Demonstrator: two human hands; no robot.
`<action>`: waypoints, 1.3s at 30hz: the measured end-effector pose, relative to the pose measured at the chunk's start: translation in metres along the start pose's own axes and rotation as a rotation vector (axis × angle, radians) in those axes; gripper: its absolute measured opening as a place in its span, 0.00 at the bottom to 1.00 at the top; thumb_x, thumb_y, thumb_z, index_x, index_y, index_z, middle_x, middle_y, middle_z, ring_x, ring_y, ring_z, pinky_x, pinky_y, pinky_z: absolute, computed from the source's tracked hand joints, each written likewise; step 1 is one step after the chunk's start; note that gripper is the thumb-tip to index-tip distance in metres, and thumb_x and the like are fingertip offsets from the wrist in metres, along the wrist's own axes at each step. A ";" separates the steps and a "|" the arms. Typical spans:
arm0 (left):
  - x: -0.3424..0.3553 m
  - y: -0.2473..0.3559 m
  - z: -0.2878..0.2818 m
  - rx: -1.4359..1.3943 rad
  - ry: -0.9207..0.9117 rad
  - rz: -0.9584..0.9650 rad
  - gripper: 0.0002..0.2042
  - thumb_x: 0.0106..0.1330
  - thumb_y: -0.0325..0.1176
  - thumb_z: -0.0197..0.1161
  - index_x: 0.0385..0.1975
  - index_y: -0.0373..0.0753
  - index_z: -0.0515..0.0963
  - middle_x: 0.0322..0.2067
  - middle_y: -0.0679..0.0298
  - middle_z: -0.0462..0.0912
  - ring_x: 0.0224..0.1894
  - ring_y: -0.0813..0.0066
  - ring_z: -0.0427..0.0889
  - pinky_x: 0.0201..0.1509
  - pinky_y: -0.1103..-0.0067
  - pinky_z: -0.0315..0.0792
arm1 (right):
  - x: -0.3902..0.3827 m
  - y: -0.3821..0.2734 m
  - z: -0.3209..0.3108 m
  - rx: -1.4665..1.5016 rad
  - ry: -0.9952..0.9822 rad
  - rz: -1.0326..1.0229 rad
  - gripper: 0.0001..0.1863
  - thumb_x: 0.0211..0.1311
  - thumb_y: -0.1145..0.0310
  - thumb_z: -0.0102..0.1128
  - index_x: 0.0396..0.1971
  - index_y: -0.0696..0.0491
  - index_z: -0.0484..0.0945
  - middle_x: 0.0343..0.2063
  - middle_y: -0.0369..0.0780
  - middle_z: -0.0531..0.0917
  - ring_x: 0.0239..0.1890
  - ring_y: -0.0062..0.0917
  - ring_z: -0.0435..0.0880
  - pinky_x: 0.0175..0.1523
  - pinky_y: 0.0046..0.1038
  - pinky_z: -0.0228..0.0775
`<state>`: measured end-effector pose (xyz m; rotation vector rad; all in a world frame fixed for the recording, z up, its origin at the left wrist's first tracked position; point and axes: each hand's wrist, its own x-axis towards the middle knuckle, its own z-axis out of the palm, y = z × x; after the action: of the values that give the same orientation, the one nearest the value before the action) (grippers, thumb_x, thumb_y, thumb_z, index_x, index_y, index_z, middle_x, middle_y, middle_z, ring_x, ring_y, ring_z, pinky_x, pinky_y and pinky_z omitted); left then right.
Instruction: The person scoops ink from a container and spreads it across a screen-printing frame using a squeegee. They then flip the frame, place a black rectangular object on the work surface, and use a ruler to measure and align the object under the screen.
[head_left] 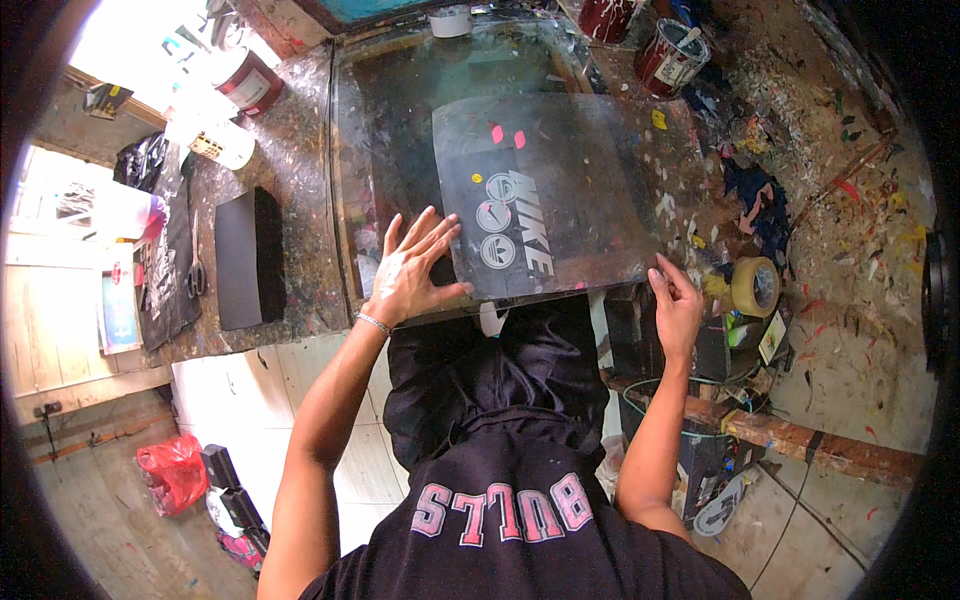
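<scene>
A clear plastic sheet (pixel 585 190) lies over a glass panel (pixel 385 130) set in the worktable. White printed round emblems and block lettering (pixel 505 225) show on its left half, with pink and yellow spots farther up. My left hand (pixel 408 275), wearing a bracelet, has its fingers spread at the sheet's near left edge. At the near right corner, my right hand (pixel 677 310) pinches the sheet between thumb and fingers. The sheet's near edge reaches past the table edge, above my lap.
To the left lie a folded black sheet (pixel 245 260) and scissors (pixel 195 272). Paint cans stand at the far right (pixel 672 58) and far left (pixel 245 82). A tape roll (pixel 755 287) sits right of my right hand. A red plastic bag (pixel 172 473) rests low on the left.
</scene>
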<state>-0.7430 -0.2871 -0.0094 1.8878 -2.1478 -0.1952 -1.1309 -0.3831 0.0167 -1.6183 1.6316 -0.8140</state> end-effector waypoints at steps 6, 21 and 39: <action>0.001 0.001 -0.001 -0.001 -0.015 -0.012 0.44 0.52 0.62 0.70 0.68 0.44 0.68 0.72 0.70 0.64 0.77 0.64 0.53 0.79 0.56 0.37 | -0.001 -0.004 -0.001 0.010 -0.012 0.023 0.20 0.67 0.59 0.65 0.54 0.54 0.83 0.49 0.45 0.84 0.52 0.32 0.82 0.58 0.34 0.70; 0.001 0.003 -0.003 0.002 -0.043 -0.026 0.45 0.51 0.60 0.71 0.69 0.45 0.66 0.73 0.71 0.62 0.77 0.64 0.52 0.80 0.56 0.36 | 0.000 0.003 0.002 0.014 0.004 -0.001 0.20 0.67 0.60 0.65 0.54 0.54 0.83 0.47 0.45 0.85 0.50 0.32 0.82 0.57 0.34 0.70; 0.000 0.000 0.000 -0.001 -0.021 -0.008 0.44 0.53 0.61 0.69 0.69 0.44 0.67 0.72 0.69 0.63 0.77 0.65 0.52 0.79 0.55 0.36 | 0.000 0.005 0.002 0.003 0.006 -0.018 0.20 0.67 0.59 0.65 0.54 0.54 0.83 0.42 0.42 0.85 0.41 0.26 0.81 0.48 0.31 0.72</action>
<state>-0.7427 -0.2871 -0.0099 1.9025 -2.1537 -0.2193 -1.1323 -0.3829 0.0117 -1.6319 1.6211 -0.8305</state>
